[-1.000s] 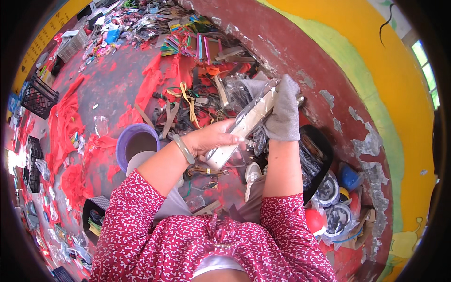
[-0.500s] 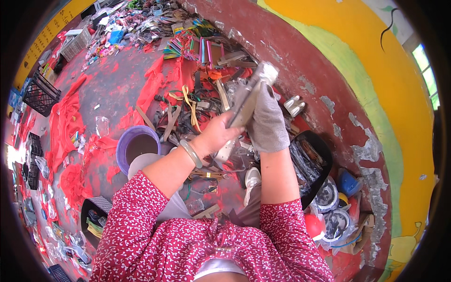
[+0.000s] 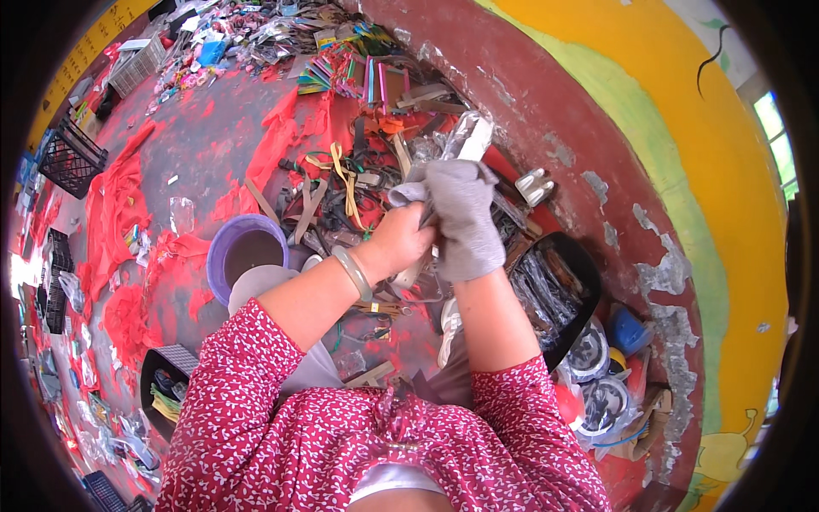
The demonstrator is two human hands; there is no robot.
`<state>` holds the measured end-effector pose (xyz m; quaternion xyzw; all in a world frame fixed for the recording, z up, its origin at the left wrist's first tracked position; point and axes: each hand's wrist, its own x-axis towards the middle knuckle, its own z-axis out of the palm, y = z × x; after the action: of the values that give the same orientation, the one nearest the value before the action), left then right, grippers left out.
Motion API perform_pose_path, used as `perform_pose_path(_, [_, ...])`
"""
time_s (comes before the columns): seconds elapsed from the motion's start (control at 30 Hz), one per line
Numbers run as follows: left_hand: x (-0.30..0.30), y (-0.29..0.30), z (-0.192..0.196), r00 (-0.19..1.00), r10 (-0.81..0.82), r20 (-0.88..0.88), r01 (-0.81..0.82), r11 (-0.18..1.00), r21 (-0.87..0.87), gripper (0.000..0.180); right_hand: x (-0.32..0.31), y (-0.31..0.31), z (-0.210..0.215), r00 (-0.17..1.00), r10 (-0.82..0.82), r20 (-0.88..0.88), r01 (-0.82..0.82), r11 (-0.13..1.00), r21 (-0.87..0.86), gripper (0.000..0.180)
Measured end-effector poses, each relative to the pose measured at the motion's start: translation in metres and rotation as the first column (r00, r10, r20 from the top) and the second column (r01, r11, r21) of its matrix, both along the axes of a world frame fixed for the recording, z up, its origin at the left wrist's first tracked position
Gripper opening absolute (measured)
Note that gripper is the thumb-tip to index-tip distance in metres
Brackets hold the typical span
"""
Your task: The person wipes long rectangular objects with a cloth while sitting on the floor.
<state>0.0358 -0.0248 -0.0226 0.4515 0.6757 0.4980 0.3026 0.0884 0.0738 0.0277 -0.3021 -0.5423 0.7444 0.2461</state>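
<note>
My left hand, bare with a bangle at the wrist, is closed around the near end of a long flat thing. Only a dark bit of that end shows between my hands. My right hand is wrapped to the wrist in grey cloth and closed over the same thing, just beyond my left. A pale, shiny piece sticks out past the cloth; whether it belongs to the held thing I cannot tell. Below lie yellow strips and dark scraps on the floor.
A purple bucket of murky liquid stands by my left knee. At right, a black bin holds plastic-wrapped things, beside wheels. A peeling red wall curves along the right. Black crates stand far left.
My right hand has slid back toward me along the long flat thing, closer to my left hand. The cloth now bunches over it and hides most of its length.
</note>
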Motion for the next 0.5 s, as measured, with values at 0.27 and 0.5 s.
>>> perform_pose_path(0.27, [-0.038, 0.002, 0.041, 0.898, -0.225, -0.378, 0.160, 0.967, -0.196, 0.038, 0.030, 0.000, 0.010, 0.986, -0.001, -0.169, -0.022, 0.991, -0.135, 0.011])
perform_pose_path(0.5, [-0.065, 0.007, 0.034, 0.855, -0.032, 0.518, -0.100, 0.969, 0.226, 0.042, 0.003, -0.015, 0.013, 0.958, 0.185, 0.220, -0.229, 0.954, 0.193, 0.019])
